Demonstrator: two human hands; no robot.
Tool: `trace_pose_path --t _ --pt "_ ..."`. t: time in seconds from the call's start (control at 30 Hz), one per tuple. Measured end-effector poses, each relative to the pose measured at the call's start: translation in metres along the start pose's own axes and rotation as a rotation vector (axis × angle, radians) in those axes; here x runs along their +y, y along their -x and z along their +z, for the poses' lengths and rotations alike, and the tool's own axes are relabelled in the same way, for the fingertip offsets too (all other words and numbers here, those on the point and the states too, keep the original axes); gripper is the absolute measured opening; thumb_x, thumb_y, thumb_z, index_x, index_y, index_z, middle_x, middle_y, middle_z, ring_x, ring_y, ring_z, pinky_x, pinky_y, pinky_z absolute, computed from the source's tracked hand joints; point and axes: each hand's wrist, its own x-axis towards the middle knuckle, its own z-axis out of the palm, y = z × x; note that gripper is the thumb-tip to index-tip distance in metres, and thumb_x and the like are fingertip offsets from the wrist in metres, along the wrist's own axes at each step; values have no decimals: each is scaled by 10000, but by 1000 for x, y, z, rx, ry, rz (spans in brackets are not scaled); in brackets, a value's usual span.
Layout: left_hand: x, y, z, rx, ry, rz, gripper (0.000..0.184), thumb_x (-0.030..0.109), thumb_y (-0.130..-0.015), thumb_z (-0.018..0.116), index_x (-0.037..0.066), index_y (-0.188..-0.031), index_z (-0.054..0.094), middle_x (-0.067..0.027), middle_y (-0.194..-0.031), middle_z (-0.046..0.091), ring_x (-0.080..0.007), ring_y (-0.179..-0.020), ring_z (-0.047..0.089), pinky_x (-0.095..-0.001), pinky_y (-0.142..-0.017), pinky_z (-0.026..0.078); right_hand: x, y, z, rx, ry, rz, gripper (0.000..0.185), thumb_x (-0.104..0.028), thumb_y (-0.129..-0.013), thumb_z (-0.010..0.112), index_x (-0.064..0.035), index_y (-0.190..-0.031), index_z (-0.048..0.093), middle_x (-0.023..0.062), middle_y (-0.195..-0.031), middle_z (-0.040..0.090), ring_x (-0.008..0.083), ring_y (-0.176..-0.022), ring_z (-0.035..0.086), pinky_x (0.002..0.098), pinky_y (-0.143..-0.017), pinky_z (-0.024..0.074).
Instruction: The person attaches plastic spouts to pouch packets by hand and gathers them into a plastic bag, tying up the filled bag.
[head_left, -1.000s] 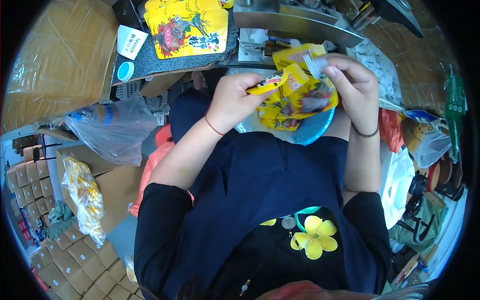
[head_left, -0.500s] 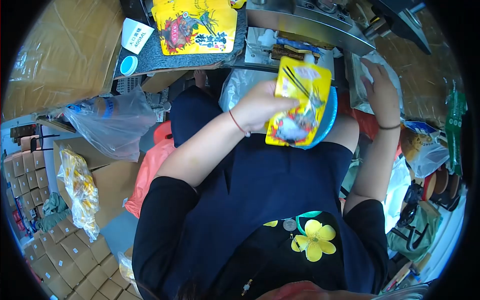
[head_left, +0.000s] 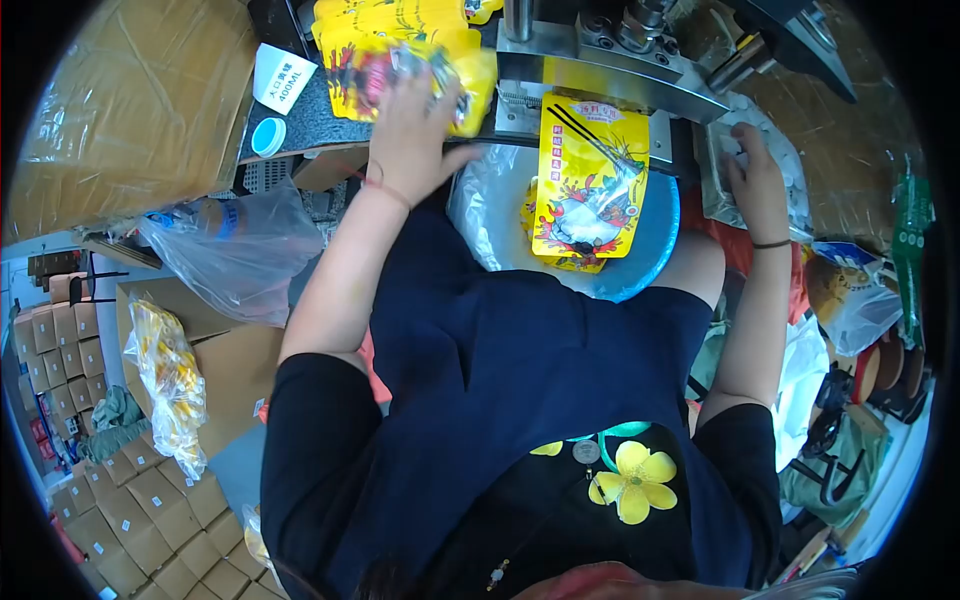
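Observation:
My left hand (head_left: 408,130) lies with fingers spread over the top of a stack of yellow printed pouches (head_left: 360,85), its thumb sticking out to the side. The top pouch under it is blurred. My right hand (head_left: 758,190) is at a clear-sided tray (head_left: 718,190) holding whitish contents. Its fingers are bent and the thumb stands apart; nothing shows in it. Another yellow pouch (head_left: 592,185) hangs with its upper end at the machine (head_left: 620,75), whose metal bar hides the top edge. Below it is a blue-rimmed basin (head_left: 660,255) with more pouches inside.
On the dark counter stand a white label card (head_left: 283,78) and a small blue-and-white lid (head_left: 268,136). Large cardboard boxes (head_left: 130,110) flank both sides. A clear plastic bag (head_left: 235,250) hangs at the left. Stacked cartons (head_left: 150,510) fill the lower left.
My left hand has let go of the pouch, now at the machine, and moved left onto the stack. My right hand stays by the tray, its fingers now more bent.

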Motion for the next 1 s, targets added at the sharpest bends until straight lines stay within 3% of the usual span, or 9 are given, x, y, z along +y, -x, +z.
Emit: trace_pose_path --t 0.1,0.2,0.3,0.43,0.5,0.7,0.73,0.83,1.0 --pt "6 21 -7 -15 156 83 465 167 -920 705 59 -1351 570 -162 -1228 645 -282 -1161 625 -385 -966 492 9 -2 0 -54 -9 -6 294 -82 -892 635 -52 -1180 588 205 -1149 665 410 -1044 640 437 -886 509" --pt "16 28 -12 -28 1126 -661 327 115 -886 736 31 -1198 688 -100 -914 716 -181 -913 706 -308 -827 547 10 4 -1 67 -12 32 282 -76 -898 635 -35 -1175 608 190 -1108 678 386 -1024 652 416 -885 511" --pt "50 25 -24 -75 1133 -464 192 114 -948 715 -19 -1086 701 -17 -912 707 -55 -827 657 -218 -731 530 -15 14 -11 144 -156 38 265 -82 -907 641 -34 -1167 634 163 -1084 684 346 -1007 664 395 -877 512" --pt "82 16 -15 -193 1179 -383 171 98 -916 736 -45 -1009 718 -41 -882 713 -69 -794 665 -227 -703 548 -81 13 -18 -27 -338 -328 179 -91 -919 672 -26 -1084 694 144 -1045 693 289 -923 678 343 -818 528" --pt "99 12 -16 -248 1151 -351 186 106 -919 731 -56 -1009 717 -72 -875 722 -79 -796 677 -238 -692 555 -122 18 -22 -46 -584 -87 144 -101 -924 685 -11 -1034 704 136 -979 702 273 -850 680 334 -765 532" --pt "139 14 -10 -442 1704 -524 234 181 -949 675 4 -1097 721 -122 -922 753 -200 -794 720 -320 -741 547 -129 -4 -21 -158 -465 -338 139 -132 -924 700 5 -937 702 132 -868 695 243 -790 678 324 -717 524" --pt "139 15 -6 -420 1557 -350 280 242 -1003 639 0 -1131 701 -86 -931 748 -152 -838 694 -306 -789 544 -121 -6 -28 -239 -507 -332 146 -137 -931 685 7 -927 699 139 -855 684 262 -775 670 341 -709 523" --pt "148 10 -23 -652 1747 -347 306 256 -1007 635 2 -1171 682 -73 -1041 742 -127 -929 678 -288 -829 534 -112 -15 -48 -551 -467 -440 176 -175 -936 676 0 -954 694 132 -840 675 277 -753 658 360 -701 517" --pt "159 8 -16 -777 2033 -491 282 168 -991 652 -14 -1207 659 -98 -1128 729 -162 -1028 683 -308 -917 538 -105 -14 -56 -391 -415 -325 207 -182 -914 703 -16 -1038 703 128 -870 686 272 -805 666 350 -741 518"
